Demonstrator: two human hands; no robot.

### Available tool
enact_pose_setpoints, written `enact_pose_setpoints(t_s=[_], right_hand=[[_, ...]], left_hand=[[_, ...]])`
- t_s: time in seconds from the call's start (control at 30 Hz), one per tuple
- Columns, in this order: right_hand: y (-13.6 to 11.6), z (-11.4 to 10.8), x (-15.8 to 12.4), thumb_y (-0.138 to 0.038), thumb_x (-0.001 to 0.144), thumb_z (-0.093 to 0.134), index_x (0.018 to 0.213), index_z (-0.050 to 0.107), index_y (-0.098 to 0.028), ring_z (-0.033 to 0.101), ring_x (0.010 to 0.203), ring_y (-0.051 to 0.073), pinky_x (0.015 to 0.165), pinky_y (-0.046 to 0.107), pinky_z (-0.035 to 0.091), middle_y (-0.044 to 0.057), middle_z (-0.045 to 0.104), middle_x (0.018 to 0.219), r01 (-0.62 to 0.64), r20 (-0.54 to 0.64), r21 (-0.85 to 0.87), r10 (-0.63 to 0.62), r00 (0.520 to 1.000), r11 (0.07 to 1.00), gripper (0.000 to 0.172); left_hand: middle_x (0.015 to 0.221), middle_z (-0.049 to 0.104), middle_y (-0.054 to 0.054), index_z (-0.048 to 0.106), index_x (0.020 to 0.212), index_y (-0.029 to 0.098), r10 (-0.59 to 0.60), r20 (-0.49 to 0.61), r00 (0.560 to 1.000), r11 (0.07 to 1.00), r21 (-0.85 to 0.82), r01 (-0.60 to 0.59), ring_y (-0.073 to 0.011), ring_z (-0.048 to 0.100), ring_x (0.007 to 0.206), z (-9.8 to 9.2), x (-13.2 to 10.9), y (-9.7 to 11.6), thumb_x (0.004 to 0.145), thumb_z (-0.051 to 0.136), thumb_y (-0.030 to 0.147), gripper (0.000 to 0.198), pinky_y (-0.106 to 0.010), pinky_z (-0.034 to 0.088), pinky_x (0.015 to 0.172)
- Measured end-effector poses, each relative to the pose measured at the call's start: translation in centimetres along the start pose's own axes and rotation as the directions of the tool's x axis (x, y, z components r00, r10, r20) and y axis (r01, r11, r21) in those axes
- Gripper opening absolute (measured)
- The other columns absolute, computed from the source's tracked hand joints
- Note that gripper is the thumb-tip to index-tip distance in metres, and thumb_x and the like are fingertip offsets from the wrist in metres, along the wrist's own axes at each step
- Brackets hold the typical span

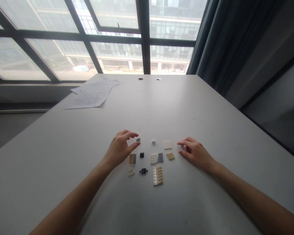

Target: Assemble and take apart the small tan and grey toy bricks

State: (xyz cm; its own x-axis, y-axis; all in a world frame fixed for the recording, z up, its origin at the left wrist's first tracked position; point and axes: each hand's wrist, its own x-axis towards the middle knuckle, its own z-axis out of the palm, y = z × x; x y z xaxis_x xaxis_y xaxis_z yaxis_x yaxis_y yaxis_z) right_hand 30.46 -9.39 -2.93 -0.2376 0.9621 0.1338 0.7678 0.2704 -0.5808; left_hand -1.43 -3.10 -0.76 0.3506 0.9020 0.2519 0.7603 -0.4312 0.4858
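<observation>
My left hand (120,147) rests on the table with thumb and forefinger apart around a small grey studded brick (138,139); a firm grip on it does not show. Below it lie tan-and-grey plates (132,159), a black brick (142,155), a cream curved piece (131,172) and a black piece with side pins (143,171). My right hand (194,150) is empty, its fingers apart, just right of two white tiles (167,145) and a tan plate (170,156). Between the hands are a small white piece (153,142), a white plate (154,159), a dark grey wedge plate (160,157) and long tan plates (158,176).
All the pieces lie on a wide white table (147,107). Printed papers (90,94) lie at its far left. Two round cable holes (140,79) sit near the far edge. Beyond are a framed window (144,39) and a dark curtain (218,42) on the right.
</observation>
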Motion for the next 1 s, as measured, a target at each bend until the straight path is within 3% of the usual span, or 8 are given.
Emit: enact_pose_setpoints(t_s=[0.13,0.23,0.4,0.63,0.83,1.0], right_hand=[[-0.5,0.5,1.4,-0.021,0.082,0.066,0.115,0.065,-0.018,0.058,0.073,0.015,0.074,0.030,0.050,0.007,0.062,0.105,0.052,0.046,0.019,-0.053,0.998,0.998,0.033],[-1.0,1.1,3.0,-0.022,0.081,0.068,0.114,0.066,-0.018,0.059,0.076,0.016,0.076,0.030,0.049,0.007,0.063,0.105,0.080,0.059,0.028,-0.081,0.995,0.996,0.033],[-1.4,1.6,4.4,-0.026,0.082,0.069,0.107,0.069,-0.019,0.058,0.071,0.013,0.074,0.028,0.049,0.006,0.063,0.101,0.137,0.112,0.041,-0.141,0.984,0.990,0.026],[-1.4,1.6,4.9,-0.023,0.081,0.070,0.103,0.070,-0.019,0.058,0.071,0.013,0.074,0.027,0.048,0.006,0.063,0.099,0.183,0.112,0.039,-0.186,0.976,0.982,0.022],[2.9,-1.3,4.5,-0.025,0.083,0.066,0.102,0.071,-0.020,0.058,0.069,0.013,0.074,0.028,0.048,0.005,0.063,0.100,0.102,0.055,-0.008,-0.101,0.993,0.995,0.020],[7.4,-4.1,3.9,-0.026,0.081,0.067,0.100,0.072,-0.019,0.059,0.071,0.014,0.073,0.028,0.048,0.005,0.064,0.096,-0.039,-0.071,-0.078,0.033,0.997,0.996,0.021]], left_hand=[[0.101,0.063,-0.004,0.065,0.108,0.023,-0.056,0.059,0.997,0.997,-0.047,0.058,-0.0206,0.060,0.089,-0.4,-0.6,-2.4,0.079,0.065,0.042,0.034,-0.035,0.049,0.080],[0.102,0.063,-0.004,0.066,0.107,0.023,-0.054,0.079,0.995,0.996,-0.069,0.059,-0.0204,0.060,0.090,-0.2,-0.7,-2.6,0.078,0.066,0.039,0.034,-0.035,0.049,0.082],[0.102,0.065,-0.005,0.068,0.103,0.021,0.029,0.086,0.996,0.999,-0.041,-0.026,-0.0213,0.058,0.095,0.4,-0.1,-0.9,0.079,0.067,0.036,0.028,-0.037,0.047,0.087],[0.099,0.069,-0.006,0.070,0.101,0.022,0.169,0.153,0.974,0.968,0.161,-0.193,-0.0237,0.058,0.094,2.5,2.2,2.0,0.080,0.067,0.032,0.024,-0.039,0.045,0.086],[0.086,0.070,-0.004,0.074,0.084,0.023,0.143,0.214,0.966,0.973,0.150,-0.177,-0.0209,0.059,0.086,4.3,4.9,3.9,0.081,0.061,0.027,0.015,-0.034,0.045,0.082],[0.084,0.069,-0.004,0.075,0.085,0.024,0.149,0.203,0.968,0.978,0.114,-0.175,-0.0200,0.060,0.086,7.5,8.2,6.6,0.080,0.058,0.027,0.018,-0.032,0.046,0.083]])
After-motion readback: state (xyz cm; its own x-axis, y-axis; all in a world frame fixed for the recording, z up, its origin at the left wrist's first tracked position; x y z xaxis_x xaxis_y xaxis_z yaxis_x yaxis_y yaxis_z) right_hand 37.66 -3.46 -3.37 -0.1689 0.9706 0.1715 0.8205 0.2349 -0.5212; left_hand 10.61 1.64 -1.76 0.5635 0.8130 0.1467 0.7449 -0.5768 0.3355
